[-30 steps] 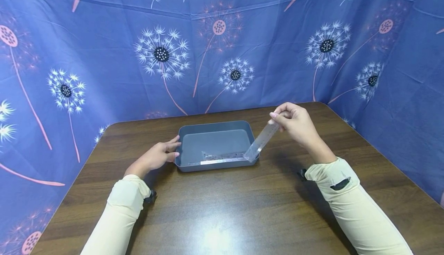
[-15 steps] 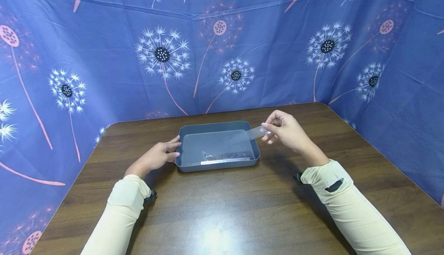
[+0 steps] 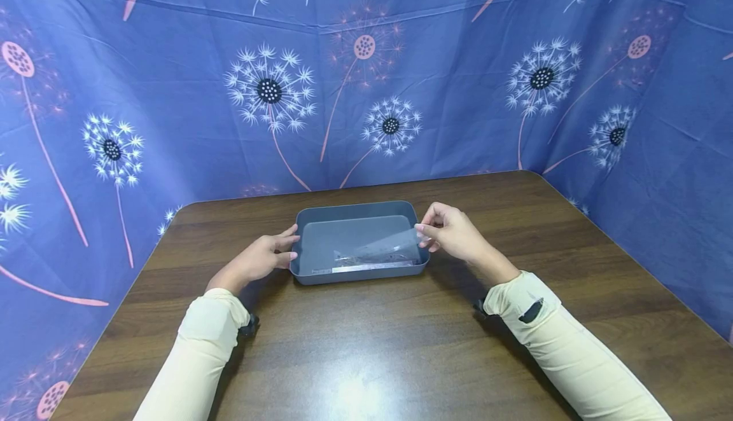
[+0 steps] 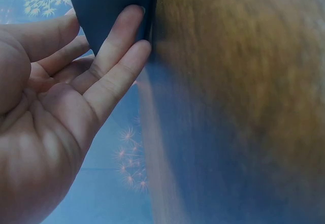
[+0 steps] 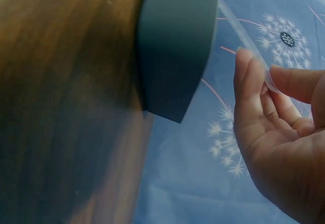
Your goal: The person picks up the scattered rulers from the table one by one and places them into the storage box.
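Note:
A shallow grey tray [image 3: 355, 227] lies on the table, its left end touched by the extended fingers of my left hand [image 3: 258, 257]. Those fingers [image 4: 119, 41] lie against the tray's outer wall in the left wrist view. Over the tray's right end, my right hand [image 3: 455, 233] pinches one end of a clear plastic ruler [image 3: 395, 243] between thumb and fingers. The ruler slants down leftward into the tray, its far end hard to make out. Along the tray's near side lies another clear ruler-like strip [image 3: 375, 267] with dark markings and a bright white glare.
The brown wooden table [image 3: 343, 332] carries the tray near its back edge. Behind and at the sides hangs a blue cloth [image 3: 355, 90] printed with dandelions. Light glares on the table's near middle.
My right hand has come down and left toward the tray, bringing the ruler from steeply tilted to nearly flat inside it. The left hand and tray have stayed put.

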The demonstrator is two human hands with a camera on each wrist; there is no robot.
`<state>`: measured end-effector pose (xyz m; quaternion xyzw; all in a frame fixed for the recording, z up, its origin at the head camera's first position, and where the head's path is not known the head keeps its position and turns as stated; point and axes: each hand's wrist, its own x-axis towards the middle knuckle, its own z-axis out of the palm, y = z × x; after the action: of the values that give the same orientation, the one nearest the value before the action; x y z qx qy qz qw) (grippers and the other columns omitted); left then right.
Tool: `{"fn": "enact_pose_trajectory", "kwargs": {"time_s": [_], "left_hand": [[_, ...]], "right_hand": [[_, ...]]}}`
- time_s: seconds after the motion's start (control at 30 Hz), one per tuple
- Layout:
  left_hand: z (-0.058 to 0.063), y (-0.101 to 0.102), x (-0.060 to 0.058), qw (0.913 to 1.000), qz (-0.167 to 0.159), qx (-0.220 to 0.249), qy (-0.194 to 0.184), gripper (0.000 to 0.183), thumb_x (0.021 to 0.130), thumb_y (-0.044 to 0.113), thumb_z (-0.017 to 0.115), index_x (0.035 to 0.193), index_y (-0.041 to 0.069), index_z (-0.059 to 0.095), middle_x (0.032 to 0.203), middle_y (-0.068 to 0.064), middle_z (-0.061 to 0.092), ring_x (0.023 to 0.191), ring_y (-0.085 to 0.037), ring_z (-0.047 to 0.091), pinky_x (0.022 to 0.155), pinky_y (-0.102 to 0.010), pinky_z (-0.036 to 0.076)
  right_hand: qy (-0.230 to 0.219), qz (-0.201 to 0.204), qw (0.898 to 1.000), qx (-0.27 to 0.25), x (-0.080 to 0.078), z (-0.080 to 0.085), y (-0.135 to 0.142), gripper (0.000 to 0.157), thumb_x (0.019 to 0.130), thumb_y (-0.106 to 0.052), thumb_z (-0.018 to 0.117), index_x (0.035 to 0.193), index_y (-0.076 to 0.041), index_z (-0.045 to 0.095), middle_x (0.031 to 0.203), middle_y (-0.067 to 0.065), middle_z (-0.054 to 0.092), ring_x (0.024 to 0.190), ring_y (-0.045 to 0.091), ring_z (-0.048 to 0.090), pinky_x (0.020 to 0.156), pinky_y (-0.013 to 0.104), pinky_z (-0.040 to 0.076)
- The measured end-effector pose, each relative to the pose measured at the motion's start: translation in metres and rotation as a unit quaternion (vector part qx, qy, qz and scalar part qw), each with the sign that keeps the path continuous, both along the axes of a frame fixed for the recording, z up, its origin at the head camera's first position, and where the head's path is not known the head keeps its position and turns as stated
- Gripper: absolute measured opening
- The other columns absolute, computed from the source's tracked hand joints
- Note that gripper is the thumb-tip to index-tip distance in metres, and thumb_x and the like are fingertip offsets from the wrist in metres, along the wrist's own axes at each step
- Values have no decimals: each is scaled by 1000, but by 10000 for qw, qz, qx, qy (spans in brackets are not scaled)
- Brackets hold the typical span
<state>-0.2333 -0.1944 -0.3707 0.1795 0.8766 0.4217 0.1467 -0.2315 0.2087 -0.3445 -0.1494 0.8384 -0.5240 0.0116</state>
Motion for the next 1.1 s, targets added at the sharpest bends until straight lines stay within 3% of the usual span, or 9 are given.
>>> {"fn": "enact_pose_trajectory", "kwargs": {"time_s": [0.13,0.27,0.5,0.73,0.97,1.1], "left_hand": [[1,0,0,10000,-20,-15,36,53,102,9,55,149,-7,37,163,-18,16,107,-34,68,104,-53,44],[1,0,0,10000,-35,-45,75,54,102,9,55,149,-8,37,163,-19,16,107,-33,69,104,-53,44],[0,0,0,10000,-38,19,85,53,101,7,55,148,-10,37,163,-20,16,106,-34,69,103,-51,45],[-1,-1,-1,9999,-37,-42,120,52,101,7,55,148,-9,37,163,-20,18,106,-33,69,104,-52,44],[-1,-1,-1,10000,-5,-49,51,53,101,9,55,148,-8,37,163,-19,17,107,-34,68,104,-52,45],[-1,-1,-1,10000,-12,-41,41,53,102,9,55,148,-9,38,164,-18,15,107,-34,68,103,-51,46]], "right_hand": [[456,-23,9968,651,-3,-7,0,16,92,-8,71,84,-4,57,78,16,69,70,27,68,59,36,56],[1053,212,9864,1246,-5,-15,1,14,88,-6,75,83,-8,61,71,4,66,63,13,58,55,26,47],[1769,1080,9561,2071,-4,-21,0,11,86,-1,75,95,-6,71,81,-1,70,74,9,64,66,28,53],[2305,1434,9278,2557,0,-19,-2,15,84,4,73,88,-10,75,86,-1,74,84,16,65,75,34,54],[2412,1540,9051,3146,3,-19,-6,21,86,5,68,90,-13,79,90,-7,75,90,17,66,82,37,54],[2308,1733,9000,3267,3,-20,-6,24,89,5,64,95,-12,80,95,-6,76,96,18,67,89,40,53]]}}
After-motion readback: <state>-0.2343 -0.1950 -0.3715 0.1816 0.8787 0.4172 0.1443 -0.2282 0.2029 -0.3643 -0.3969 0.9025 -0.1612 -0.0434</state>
